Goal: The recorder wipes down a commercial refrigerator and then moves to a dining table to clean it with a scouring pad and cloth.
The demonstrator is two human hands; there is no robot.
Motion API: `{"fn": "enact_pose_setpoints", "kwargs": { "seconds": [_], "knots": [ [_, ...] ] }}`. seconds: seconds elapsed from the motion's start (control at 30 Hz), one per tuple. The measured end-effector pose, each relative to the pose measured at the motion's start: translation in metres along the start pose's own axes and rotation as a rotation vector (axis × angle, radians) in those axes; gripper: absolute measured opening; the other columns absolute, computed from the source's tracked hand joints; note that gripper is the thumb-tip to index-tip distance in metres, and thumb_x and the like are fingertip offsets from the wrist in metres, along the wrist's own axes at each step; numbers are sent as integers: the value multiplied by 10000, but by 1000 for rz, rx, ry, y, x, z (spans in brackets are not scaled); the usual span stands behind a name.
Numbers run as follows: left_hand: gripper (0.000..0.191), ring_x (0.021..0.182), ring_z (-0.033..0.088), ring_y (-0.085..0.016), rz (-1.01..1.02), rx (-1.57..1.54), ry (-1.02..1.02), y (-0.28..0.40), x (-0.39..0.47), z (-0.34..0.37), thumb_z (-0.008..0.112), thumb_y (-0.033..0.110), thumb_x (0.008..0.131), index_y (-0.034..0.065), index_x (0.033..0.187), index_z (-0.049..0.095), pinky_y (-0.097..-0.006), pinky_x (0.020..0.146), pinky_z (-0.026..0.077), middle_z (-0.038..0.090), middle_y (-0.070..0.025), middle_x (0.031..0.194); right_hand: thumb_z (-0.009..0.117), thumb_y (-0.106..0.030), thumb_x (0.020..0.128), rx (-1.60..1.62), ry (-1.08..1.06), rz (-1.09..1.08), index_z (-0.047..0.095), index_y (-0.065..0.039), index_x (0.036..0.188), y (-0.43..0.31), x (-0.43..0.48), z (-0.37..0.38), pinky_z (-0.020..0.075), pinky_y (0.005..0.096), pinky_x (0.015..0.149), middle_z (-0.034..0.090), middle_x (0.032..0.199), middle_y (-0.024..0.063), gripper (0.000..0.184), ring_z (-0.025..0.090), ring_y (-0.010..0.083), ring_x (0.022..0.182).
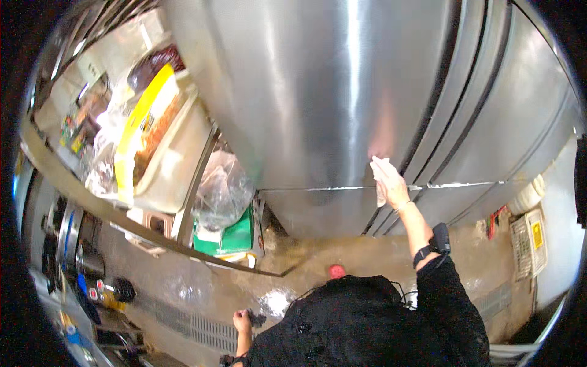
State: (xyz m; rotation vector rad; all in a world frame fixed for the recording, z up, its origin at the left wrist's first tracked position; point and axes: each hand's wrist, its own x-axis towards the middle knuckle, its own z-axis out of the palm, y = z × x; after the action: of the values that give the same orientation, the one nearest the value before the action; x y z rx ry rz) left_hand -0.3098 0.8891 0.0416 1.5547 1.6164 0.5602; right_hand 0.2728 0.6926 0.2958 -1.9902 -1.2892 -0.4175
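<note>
Upright before me stands a stainless-steel cabinet, its large upper door (312,101) smooth and shiny. My right hand (392,183) is at that door's lower part, close to the dark vertical seam, with fingers stretched out and held together. A small pale thing (380,195) shows beneath the palm; whether it is a cloth, and whether I hold it, I cannot tell. My left hand (241,321) hangs low at my side with curled fingers. They close on a dark crumpled thing (256,318), too blurred to name.
On the left, a metal rack (137,238) carries a pale tub (176,160) and a yellow-edged bag (130,137). Below are a clear plastic bag (222,188) and green box (229,236). The brown floor looks wet, with drain grating (211,332). A crate (529,245) stands right.
</note>
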Motion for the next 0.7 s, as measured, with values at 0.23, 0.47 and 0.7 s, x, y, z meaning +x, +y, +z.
{"fn": "enact_pose_setpoints", "kwargs": {
  "seconds": [0.23, 0.47, 0.7],
  "knots": [
    [163, 671, 563, -200, -81, 89, 77, -12, 35, 1, 621, 129, 717, -14, 752, 552, -335, 646, 462, 589, -115, 699, 423, -117, 904, -404, 855, -46, 477, -15, 1215, 30, 67, -173, 315, 374, 999, 438, 1252, 170, 332, 405, 302, 1180],
    [230, 711, 583, -245, 47, 134, -45, 7, 62, 27, 639, 201, 723, -13, 782, 582, -350, 685, 457, 613, -140, 742, 402, -199, 919, -323, 1007, 53, 266, 38, 1325, 73, 105, -203, 169, 396, 1069, 273, 1371, 215, 489, 258, 336, 1277],
    [260, 706, 594, -263, 72, 292, -90, 48, 66, 36, 657, 229, 707, -10, 785, 593, -370, 674, 465, 620, -142, 739, 367, -109, 902, -282, 621, 596, 195, 18, 1354, 147, -53, -46, 250, 352, 1035, 274, 1372, 209, 501, 295, 305, 1263]
  ]
}}
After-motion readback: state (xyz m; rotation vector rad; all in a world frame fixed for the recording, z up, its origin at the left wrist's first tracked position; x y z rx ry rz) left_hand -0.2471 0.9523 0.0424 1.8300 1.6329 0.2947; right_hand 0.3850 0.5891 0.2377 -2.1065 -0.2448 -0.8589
